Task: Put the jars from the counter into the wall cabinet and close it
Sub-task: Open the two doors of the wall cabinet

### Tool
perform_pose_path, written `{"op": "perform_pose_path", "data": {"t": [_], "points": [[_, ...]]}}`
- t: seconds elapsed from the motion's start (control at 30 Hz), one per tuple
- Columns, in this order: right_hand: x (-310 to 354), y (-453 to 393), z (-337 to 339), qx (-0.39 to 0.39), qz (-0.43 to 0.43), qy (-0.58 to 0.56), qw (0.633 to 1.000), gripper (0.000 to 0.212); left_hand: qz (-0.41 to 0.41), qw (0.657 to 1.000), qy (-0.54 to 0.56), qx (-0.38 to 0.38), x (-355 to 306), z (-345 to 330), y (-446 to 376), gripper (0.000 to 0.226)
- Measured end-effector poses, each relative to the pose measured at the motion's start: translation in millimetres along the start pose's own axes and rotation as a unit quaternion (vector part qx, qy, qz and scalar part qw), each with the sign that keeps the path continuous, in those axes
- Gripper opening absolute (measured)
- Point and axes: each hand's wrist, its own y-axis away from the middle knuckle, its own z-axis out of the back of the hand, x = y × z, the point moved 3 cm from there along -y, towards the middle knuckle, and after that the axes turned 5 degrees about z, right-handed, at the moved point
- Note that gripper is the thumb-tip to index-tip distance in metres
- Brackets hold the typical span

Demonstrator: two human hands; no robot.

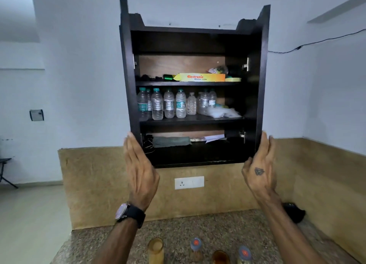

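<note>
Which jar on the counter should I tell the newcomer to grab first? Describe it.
On the speckled counter below the open wall cabinet, four jars stand at the near edge. Take the leftmost jar: tall, amber, with no blue lid with a red centre.

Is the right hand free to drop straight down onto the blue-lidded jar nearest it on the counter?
Probably yes. The right hand is empty and open at the cabinet door edge, and the blue-lidded jar stands below it with nothing above its lid.
</note>
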Motion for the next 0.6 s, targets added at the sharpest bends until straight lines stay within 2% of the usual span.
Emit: {"op": "perform_pose_path", "data": {"t": [0.13,0.23,0.33,0.47,0.53,0.6], "points": [[26.0,6.5,-4.4,0.036,0.065,0.099,0.992,0.101,-0.009,0.998,-0.064,-0.005,19.2,12.8,0.9,0.12],[22.6,-0.7,-1.0,0.073,0.059,0.13,0.987,0.095,-0.039,0.989,-0.143,-0.002,25.8,22.4,1.6,0.123],[4.5,-1.9,11.7,0.078,0.043,0.178,0.98,0.099,-0.079,0.976,-0.2,0.025,18.7,21.9,11.5,0.119],[16.6,19.0,12.0,0.089,0.018,0.218,0.972,0.105,-0.127,0.97,-0.16,0.133,-11.2,-2.6,33.0,0.103],[28.0,30.8,6.0,0.122,0.052,0.195,0.972,0.098,-0.131,0.963,-0.113,0.205,-25.8,-18.0,41.9,0.089],[35.0,42.7,-0.8,0.181,0.101,0.111,0.972,0.083,-0.12,0.955,-0.081,0.261,-31.5,-29.1,45.4,0.076]]}}
